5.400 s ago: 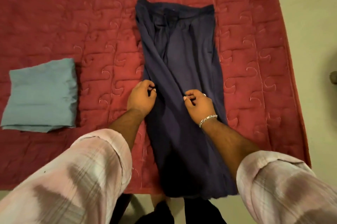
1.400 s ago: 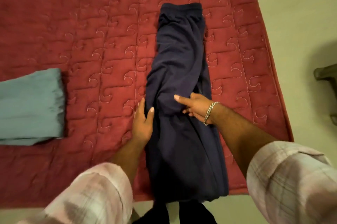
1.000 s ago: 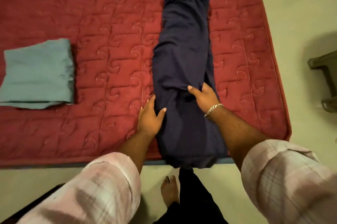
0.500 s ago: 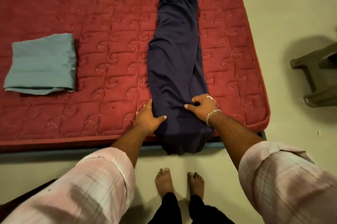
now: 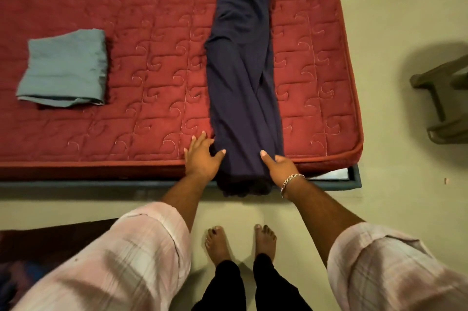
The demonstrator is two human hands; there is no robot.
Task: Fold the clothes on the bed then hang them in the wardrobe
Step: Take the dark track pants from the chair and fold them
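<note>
The navy trousers (image 5: 243,77), folded into a long narrow strip, lie lengthwise on the red quilted mattress (image 5: 152,32), and their lower end hangs over the near edge. My left hand (image 5: 201,158) rests against the strip's left side at that edge, fingers straight on the mattress and thumb laid over the cloth. At the strip's right side, my right hand (image 5: 279,166), with a bracelet on its wrist, holds the cloth with the thumb on top and the fingers tucked beneath. A folded grey-blue garment (image 5: 64,70) lies on the mattress to the left.
The mattress's near right corner sits on a dark bed frame (image 5: 352,179). A dark green stool or chair (image 5: 445,103) stands on the pale floor to the right. My bare feet (image 5: 240,242) are on the floor just before the bed. A dark mat (image 5: 38,242) lies at lower left.
Both hands have slid down the trousers from their middle to the end at the mattress edge. The view has pulled back from the bed, so more floor shows.
</note>
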